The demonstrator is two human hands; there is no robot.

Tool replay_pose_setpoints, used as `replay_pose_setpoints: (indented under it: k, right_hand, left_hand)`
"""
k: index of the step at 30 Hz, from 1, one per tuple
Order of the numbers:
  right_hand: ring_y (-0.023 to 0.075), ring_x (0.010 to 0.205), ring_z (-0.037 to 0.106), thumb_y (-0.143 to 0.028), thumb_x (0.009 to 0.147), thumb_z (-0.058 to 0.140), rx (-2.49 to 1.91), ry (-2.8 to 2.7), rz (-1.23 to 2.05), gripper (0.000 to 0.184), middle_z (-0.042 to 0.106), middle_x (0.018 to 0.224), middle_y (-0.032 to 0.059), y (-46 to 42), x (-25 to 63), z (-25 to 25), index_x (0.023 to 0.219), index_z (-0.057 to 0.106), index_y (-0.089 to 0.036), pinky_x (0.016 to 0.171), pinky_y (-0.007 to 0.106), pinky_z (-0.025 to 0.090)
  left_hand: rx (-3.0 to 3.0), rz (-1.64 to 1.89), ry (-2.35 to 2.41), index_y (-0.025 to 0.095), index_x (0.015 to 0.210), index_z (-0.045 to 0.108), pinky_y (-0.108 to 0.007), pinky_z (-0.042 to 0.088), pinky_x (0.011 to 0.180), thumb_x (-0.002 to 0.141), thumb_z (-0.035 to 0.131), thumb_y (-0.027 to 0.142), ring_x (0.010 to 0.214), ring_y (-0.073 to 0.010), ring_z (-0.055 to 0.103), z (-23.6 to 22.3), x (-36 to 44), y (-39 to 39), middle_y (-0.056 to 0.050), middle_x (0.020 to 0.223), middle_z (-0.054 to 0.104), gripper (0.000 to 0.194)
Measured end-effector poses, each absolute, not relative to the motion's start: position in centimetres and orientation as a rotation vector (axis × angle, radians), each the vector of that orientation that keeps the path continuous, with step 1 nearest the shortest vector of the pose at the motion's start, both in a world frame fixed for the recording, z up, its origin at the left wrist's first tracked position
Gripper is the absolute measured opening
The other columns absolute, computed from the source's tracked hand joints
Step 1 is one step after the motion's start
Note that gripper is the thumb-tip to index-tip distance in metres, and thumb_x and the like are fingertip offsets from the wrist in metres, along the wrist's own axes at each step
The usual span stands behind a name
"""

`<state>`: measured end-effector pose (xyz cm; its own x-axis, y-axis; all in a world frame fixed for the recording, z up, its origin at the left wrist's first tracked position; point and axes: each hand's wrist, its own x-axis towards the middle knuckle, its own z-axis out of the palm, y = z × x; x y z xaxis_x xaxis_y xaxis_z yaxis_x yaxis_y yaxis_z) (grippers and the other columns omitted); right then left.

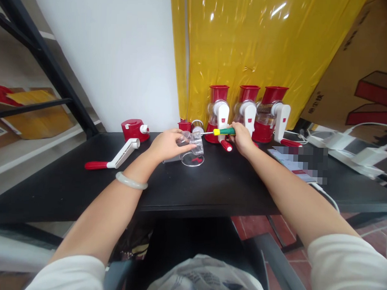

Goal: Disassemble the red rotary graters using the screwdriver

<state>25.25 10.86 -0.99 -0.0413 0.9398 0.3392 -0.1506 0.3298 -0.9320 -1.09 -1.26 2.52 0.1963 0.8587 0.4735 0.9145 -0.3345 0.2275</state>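
My left hand [172, 145] is closed on a clear plastic grater housing [193, 157], tilted just above the black table. A screwdriver [226, 131] with a green and yellow handle is gripped in my right hand [243, 138]. Its metal shaft points left, and the tip meets or lies very near the housing's upper part; I cannot tell whether it touches a screw. Behind the housing are a small red part [184, 125] and a metal grater drum [198, 125]. To the left lie a red base [135, 129] and a white crank handle [120, 156] with a red grip.
Three assembled red rotary graters [218, 110] stand along the back, before a yellow plastic curtain [247, 45]. A partly blurred flat device [294, 163] and white chargers [371, 153] sit at the right. A shelf rack [47, 68] rises at the left; a large carton [351, 70] stands back right.
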Motion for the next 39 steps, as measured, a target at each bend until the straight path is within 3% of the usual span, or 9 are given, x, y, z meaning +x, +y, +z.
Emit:
replay_pose_setpoints:
  k: [5,9,12,14,20,24,28,33,39]
  right_hand:
    - [0.0090,0.044,0.043,-0.031,0.078,0.062,-0.737,-1.161,1.256,0.014,0.048,0.057,-0.0076,10.8,24.9,-0.8,0.084,0.051,-0.024,0.049,0.024,0.048]
    - [0.0097,0.046,0.048,-0.045,0.080,0.064,-0.743,-1.186,1.225,0.026,0.052,0.064,-0.0052,11.2,24.9,-1.1,0.083,0.049,-0.025,0.045,0.023,0.044]
    - [0.0110,0.042,0.044,-0.068,0.084,0.055,-0.808,-1.258,1.115,0.044,0.045,0.054,-0.0055,11.5,25.1,-1.4,0.079,0.048,-0.025,0.042,0.025,0.042]
    - [0.0107,0.040,0.039,-0.074,0.083,0.054,-0.837,-1.297,1.061,0.050,0.040,0.050,-0.0069,11.5,25.3,-1.5,0.076,0.048,-0.025,0.042,0.026,0.043]
    - [0.0077,0.039,0.033,-0.049,0.084,0.065,-0.818,-1.235,1.177,0.029,0.036,0.049,-0.0102,11.0,25.1,-1.2,0.079,0.050,-0.025,0.047,0.024,0.046]
    - [0.0084,0.043,0.040,-0.037,0.079,0.065,-0.754,-1.149,1.257,0.020,0.043,0.054,-0.0089,11.0,24.7,-1.1,0.083,0.050,-0.025,0.048,0.023,0.046]
    - [0.0099,0.048,0.048,-0.044,0.078,0.063,-0.703,-1.162,1.253,0.025,0.051,0.062,-0.0057,11.5,24.8,-1.5,0.082,0.049,-0.024,0.048,0.024,0.045]
    - [0.0104,0.041,0.043,-0.070,0.084,0.055,-0.809,-1.251,1.119,0.047,0.044,0.051,-0.0060,12.0,25.1,-1.8,0.076,0.048,-0.024,0.043,0.024,0.038]
    - [0.0083,0.039,0.035,-0.053,0.083,0.065,-0.812,-1.250,1.140,0.034,0.039,0.048,-0.0094,11.4,25.0,-1.5,0.076,0.048,-0.024,0.046,0.024,0.041]
  left_hand:
    - [-2.351,-0.816,-1.734,0.021,0.079,0.075,-0.038,0.052,0.086,0.079,0.063,0.071,0.100,-0.0262,0.066,2.5,-1.2,-1.2,-0.009,0.115,0.071,0.051]
    - [-2.354,-0.812,-1.737,0.021,0.078,0.075,-0.039,0.052,0.086,0.079,0.063,0.071,0.097,-0.0258,0.067,2.4,-1.2,-1.1,-0.009,0.112,0.071,0.051]
    - [-2.344,-0.819,-1.742,0.021,0.079,0.075,-0.040,0.052,0.087,0.079,0.064,0.070,0.098,-0.0261,0.067,2.3,-1.2,-1.0,-0.009,0.113,0.071,0.050]
    - [-2.343,-0.826,-1.738,0.022,0.079,0.075,-0.040,0.052,0.089,0.078,0.064,0.070,0.100,-0.0265,0.067,2.3,-1.2,-1.0,-0.009,0.114,0.071,0.049]
    - [-2.357,-0.827,-1.756,0.020,0.077,0.074,-0.040,0.052,0.088,0.078,0.063,0.071,0.101,-0.0274,0.067,2.5,-1.1,-1.2,-0.011,0.116,0.071,0.052]
    - [-2.351,-0.834,-1.763,0.021,0.078,0.074,-0.042,0.052,0.091,0.078,0.064,0.070,0.105,-0.0288,0.066,2.5,-1.1,-1.2,-0.011,0.119,0.070,0.051]
    - [-2.348,-0.827,-1.751,0.021,0.079,0.075,-0.041,0.052,0.091,0.078,0.064,0.070,0.102,-0.0278,0.067,2.3,-1.2,-1.1,-0.010,0.117,0.071,0.050]
    - [-2.349,-0.835,-1.754,0.021,0.078,0.075,-0.041,0.052,0.089,0.078,0.064,0.069,0.100,-0.0273,0.067,2.4,-1.1,-1.1,-0.009,0.115,0.071,0.049]
    - [-2.354,-0.840,-1.744,0.021,0.076,0.073,-0.040,0.052,0.087,0.078,0.064,0.070,0.099,-0.0267,0.067,2.5,-1.0,-1.2,-0.009,0.114,0.071,0.051]
